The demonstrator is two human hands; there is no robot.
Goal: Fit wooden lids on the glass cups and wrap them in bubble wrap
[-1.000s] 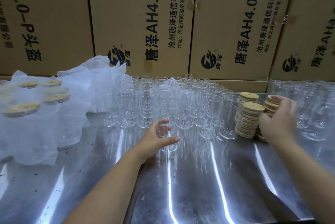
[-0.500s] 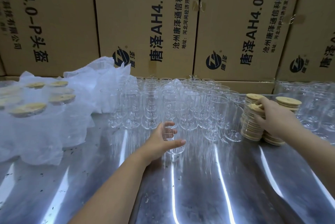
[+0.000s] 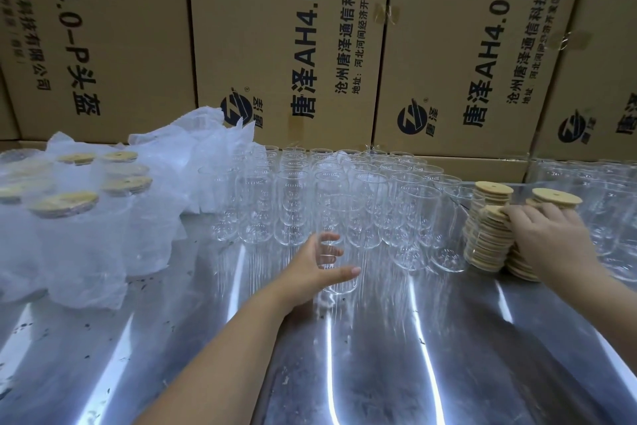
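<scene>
Several clear glass cups (image 3: pixel 365 204) stand in rows at the middle of the shiny metal table (image 3: pixel 396 355). My left hand (image 3: pixel 313 269) curls round the front cup (image 3: pixel 339 235), thumb across its near side and fingers behind the glass. To the right stand stacks of round wooden lids (image 3: pixel 486 235). My right hand (image 3: pixel 548 238) reaches over them, its fingertips pinching the top lid (image 3: pixel 494 212) of the near stack. At the left, lidded cups wrapped in bubble wrap (image 3: pixel 69 218) sit bunched together.
Large printed cardboard boxes (image 3: pixel 293 45) form a wall right behind the table. More glass cups (image 3: pixel 606 204) crowd the far right. Loose bubble wrap (image 3: pixel 193 156) lies behind the wrapped cups. The table's near half shows bare metal with bright reflections.
My right hand came down from the far stacks onto the near stack and took hold of its top lid. My left hand stayed round the front cup.
</scene>
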